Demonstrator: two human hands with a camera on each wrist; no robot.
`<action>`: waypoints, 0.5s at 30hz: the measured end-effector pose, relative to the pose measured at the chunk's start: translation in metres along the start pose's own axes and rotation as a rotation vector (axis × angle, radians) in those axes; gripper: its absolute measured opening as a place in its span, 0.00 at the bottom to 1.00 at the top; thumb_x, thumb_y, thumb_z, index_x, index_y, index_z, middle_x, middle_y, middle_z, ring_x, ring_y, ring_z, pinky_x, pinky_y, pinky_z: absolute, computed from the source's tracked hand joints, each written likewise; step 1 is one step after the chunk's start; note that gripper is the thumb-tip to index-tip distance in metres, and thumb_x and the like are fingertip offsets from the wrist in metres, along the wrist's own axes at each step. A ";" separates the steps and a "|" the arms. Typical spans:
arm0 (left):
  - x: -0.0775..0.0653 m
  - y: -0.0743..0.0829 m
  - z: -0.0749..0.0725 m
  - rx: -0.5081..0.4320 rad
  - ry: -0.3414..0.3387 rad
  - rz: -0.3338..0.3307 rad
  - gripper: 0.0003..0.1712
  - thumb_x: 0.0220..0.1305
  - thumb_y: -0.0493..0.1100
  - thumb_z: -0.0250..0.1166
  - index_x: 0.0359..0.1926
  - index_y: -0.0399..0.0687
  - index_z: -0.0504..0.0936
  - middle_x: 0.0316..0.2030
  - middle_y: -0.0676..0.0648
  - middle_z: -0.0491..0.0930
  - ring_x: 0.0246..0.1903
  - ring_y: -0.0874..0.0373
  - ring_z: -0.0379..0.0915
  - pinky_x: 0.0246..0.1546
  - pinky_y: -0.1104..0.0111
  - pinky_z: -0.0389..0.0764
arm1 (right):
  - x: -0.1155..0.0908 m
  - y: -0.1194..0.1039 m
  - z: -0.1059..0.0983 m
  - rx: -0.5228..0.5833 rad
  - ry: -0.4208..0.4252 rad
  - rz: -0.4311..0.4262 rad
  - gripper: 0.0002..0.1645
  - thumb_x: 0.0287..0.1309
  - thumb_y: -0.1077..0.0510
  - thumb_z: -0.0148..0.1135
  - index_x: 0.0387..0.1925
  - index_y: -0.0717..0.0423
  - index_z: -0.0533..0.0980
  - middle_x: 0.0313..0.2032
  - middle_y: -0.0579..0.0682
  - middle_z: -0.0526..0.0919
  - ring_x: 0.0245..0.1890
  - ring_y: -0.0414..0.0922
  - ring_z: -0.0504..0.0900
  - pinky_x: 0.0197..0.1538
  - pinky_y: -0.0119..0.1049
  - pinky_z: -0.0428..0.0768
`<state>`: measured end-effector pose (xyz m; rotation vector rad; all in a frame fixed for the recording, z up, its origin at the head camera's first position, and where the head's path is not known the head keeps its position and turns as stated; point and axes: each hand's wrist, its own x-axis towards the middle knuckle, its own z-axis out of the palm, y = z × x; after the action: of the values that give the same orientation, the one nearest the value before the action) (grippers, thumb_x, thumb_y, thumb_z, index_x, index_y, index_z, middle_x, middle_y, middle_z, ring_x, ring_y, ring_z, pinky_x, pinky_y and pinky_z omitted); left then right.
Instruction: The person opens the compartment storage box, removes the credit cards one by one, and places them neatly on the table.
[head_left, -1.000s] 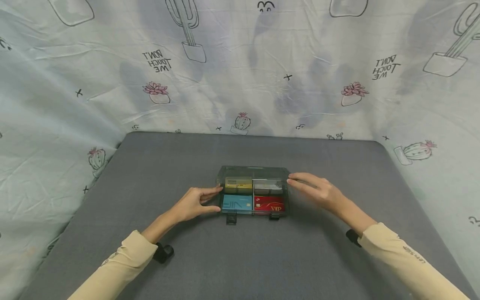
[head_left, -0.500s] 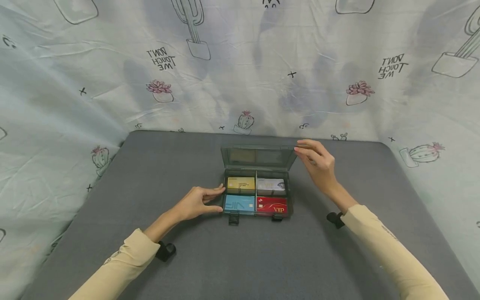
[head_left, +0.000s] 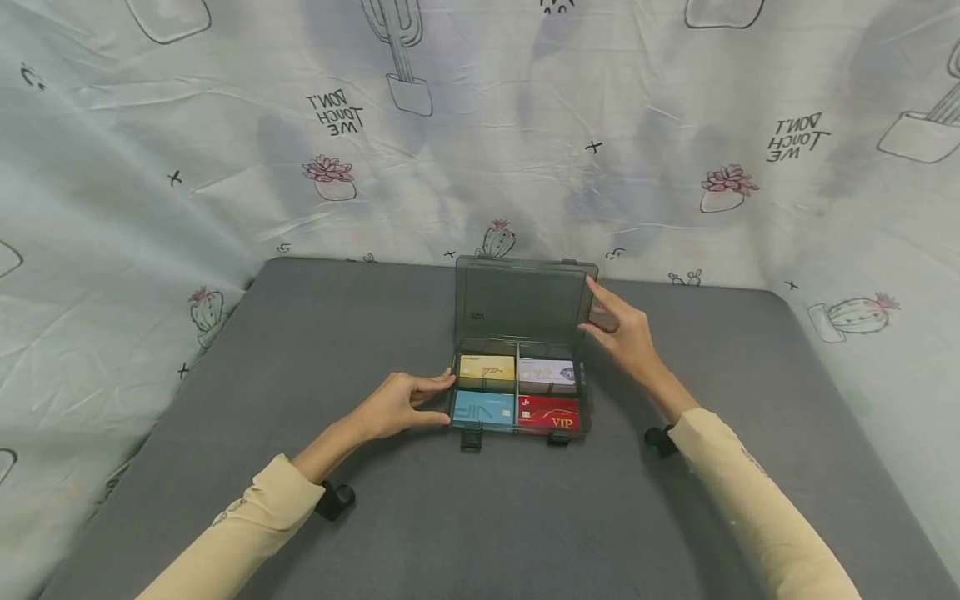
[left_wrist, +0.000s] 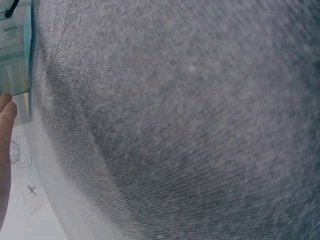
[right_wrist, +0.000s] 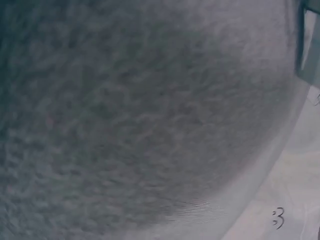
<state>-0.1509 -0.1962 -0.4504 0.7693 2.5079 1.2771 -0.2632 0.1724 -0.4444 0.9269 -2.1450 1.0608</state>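
Note:
A translucent dark-green organizer box (head_left: 517,344) lies on the grey table with its lid (head_left: 525,300) standing upright at the back. Four compartments is not stated here; several sections hold cards: yellow (head_left: 486,367), silver (head_left: 546,371), blue (head_left: 483,408) and red (head_left: 549,412). At the box's left side, my left hand (head_left: 393,407) touches the wall with extended fingers and thumb. My right hand (head_left: 626,329) holds the lid by its right edge. The left wrist view catches a few fingertips (left_wrist: 7,107) beside the box wall; the right wrist view shows no hand.
Two latches (head_left: 471,439) hang down at the box's front edge. The grey tabletop (head_left: 480,533) extends around the box. Behind it and at both sides hangs a white cloth (head_left: 480,150) printed with cacti and lettering.
The lid has swung up and back from nearly closed to upright, with my right hand moving along at its right edge. My left hand has stayed at the box's left side.

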 end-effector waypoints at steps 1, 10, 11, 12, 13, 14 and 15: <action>0.000 0.001 0.000 -0.003 -0.001 -0.002 0.37 0.53 0.40 0.73 0.63 0.36 0.71 0.66 0.38 0.63 0.62 0.48 0.66 0.55 0.66 0.76 | -0.001 0.002 0.000 0.015 -0.023 0.024 0.47 0.39 0.76 0.73 0.65 0.65 0.67 0.58 0.66 0.74 0.40 0.60 0.84 0.39 0.40 0.85; 0.001 0.003 -0.002 -0.015 -0.013 -0.004 0.36 0.54 0.40 0.72 0.63 0.35 0.71 0.65 0.36 0.62 0.61 0.47 0.66 0.54 0.64 0.77 | 0.001 0.016 -0.001 0.147 -0.110 0.169 0.45 0.40 0.75 0.72 0.64 0.65 0.68 0.55 0.68 0.75 0.37 0.61 0.84 0.42 0.37 0.84; 0.001 0.003 -0.002 -0.018 -0.014 -0.005 0.36 0.54 0.40 0.72 0.63 0.35 0.71 0.65 0.36 0.62 0.61 0.46 0.66 0.55 0.63 0.77 | 0.002 0.016 -0.001 0.146 -0.119 0.171 0.44 0.40 0.75 0.72 0.63 0.66 0.69 0.54 0.69 0.76 0.36 0.60 0.85 0.41 0.34 0.84; 0.001 0.004 -0.002 -0.019 -0.014 -0.005 0.36 0.54 0.40 0.72 0.63 0.35 0.71 0.65 0.36 0.62 0.61 0.46 0.66 0.55 0.63 0.77 | 0.003 0.017 -0.001 0.151 -0.129 0.179 0.43 0.40 0.75 0.72 0.63 0.66 0.69 0.54 0.69 0.76 0.36 0.60 0.85 0.41 0.32 0.84; 0.001 0.004 -0.002 -0.020 -0.015 -0.004 0.36 0.54 0.40 0.72 0.63 0.35 0.71 0.65 0.36 0.62 0.61 0.46 0.66 0.55 0.62 0.77 | 0.003 0.018 -0.001 0.156 -0.142 0.193 0.42 0.41 0.75 0.72 0.62 0.67 0.70 0.54 0.69 0.76 0.36 0.60 0.85 0.41 0.30 0.83; 0.000 0.003 -0.002 -0.018 -0.015 -0.004 0.36 0.54 0.40 0.72 0.63 0.35 0.71 0.65 0.36 0.62 0.61 0.46 0.66 0.55 0.62 0.77 | 0.004 0.019 -0.001 0.163 -0.154 0.215 0.41 0.41 0.75 0.72 0.62 0.67 0.70 0.53 0.69 0.76 0.35 0.60 0.85 0.41 0.29 0.83; 0.000 0.004 -0.002 -0.018 -0.015 -0.005 0.36 0.54 0.40 0.72 0.63 0.35 0.71 0.65 0.36 0.62 0.61 0.46 0.66 0.54 0.62 0.77 | 0.004 0.019 -0.001 0.176 -0.167 0.241 0.40 0.42 0.74 0.71 0.61 0.67 0.71 0.53 0.69 0.76 0.36 0.60 0.85 0.41 0.28 0.83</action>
<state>-0.1508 -0.1956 -0.4464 0.7650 2.4814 1.2863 -0.2805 0.1803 -0.4491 0.8770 -2.3764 1.3499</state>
